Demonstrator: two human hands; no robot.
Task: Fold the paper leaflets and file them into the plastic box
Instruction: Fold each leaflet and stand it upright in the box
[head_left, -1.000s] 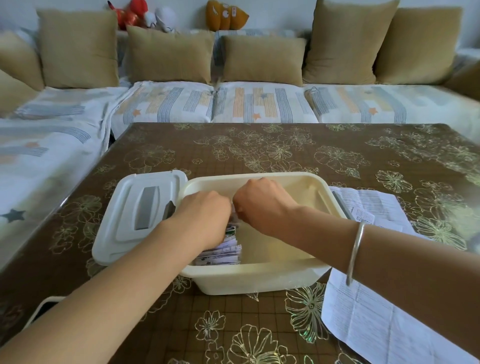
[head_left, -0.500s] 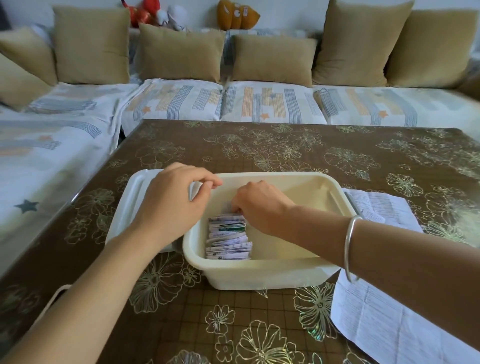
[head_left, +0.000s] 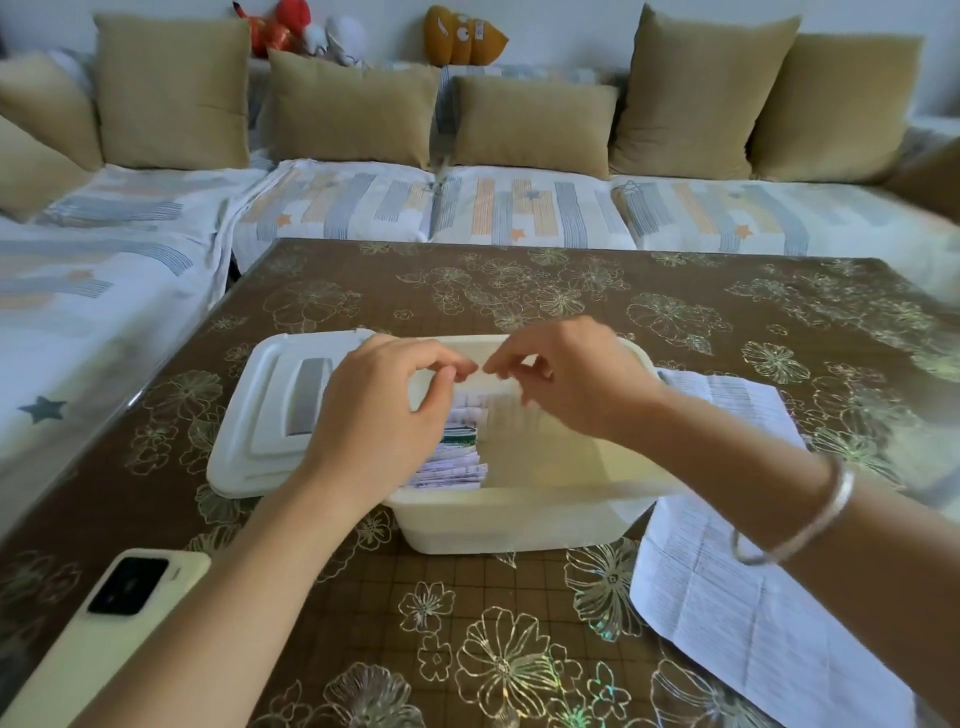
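Overhead, the left hand (head_left: 384, 410) and right hand (head_left: 576, 379) hover above the plastic box (head_left: 519, 519), thumbs and forefingers curled tip to tip; whether they pinch anything cannot be told. Folded leaflets (head_left: 457, 457) stand filed along the box's left side. An unfolded sheet (head_left: 727, 597) lies just right of the box, its print too fine to read. Half a second earlier the right hand reached down inside the box; it is now raised level with the left.

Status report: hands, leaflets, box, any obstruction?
Left hand and right hand above plastic box, fingers curled; held paper unclear. Folded leaflets filed along its left side. Unfolded leaflet lies right of box; nothing blocking.
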